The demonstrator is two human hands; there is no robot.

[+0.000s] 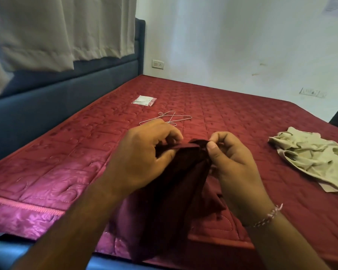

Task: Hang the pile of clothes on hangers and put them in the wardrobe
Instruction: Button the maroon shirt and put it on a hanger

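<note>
Right now we have a dark maroon garment [176, 184] gathered up in both hands, close in over the near edge of the bed [66, 172]. Our left hand [144, 152] has its fingers curled round the upper edge of the cloth, and our right hand [232, 158] pinches the same edge between thumb and forefinger, just beside the left. So each grip is grasping the garment; neither is released. The rest of the cloth hangs down from the grips in a bunch and trails onto the red quilted mattress below them.

We judge this to be the sorting-out step: finding the neckline or waistband and opening it so a hanger can go in. No hanger is in either grip yet.

Beyond the left grip, a little farther up the bed, lie the wire hangers [164, 118], thin and overlapping; how many we cannot tell. Off to the far side of the right grip, well apart, sits a crumpled beige garment [312, 154], not yet hung. Farther beyond the hangers is a small white packet [143, 100].

The next move, as we see it, calls for spreading the maroon edge, keeping one grip on it, and reaching the other forward for a hanger. The wardrobe is not in view.
</note>
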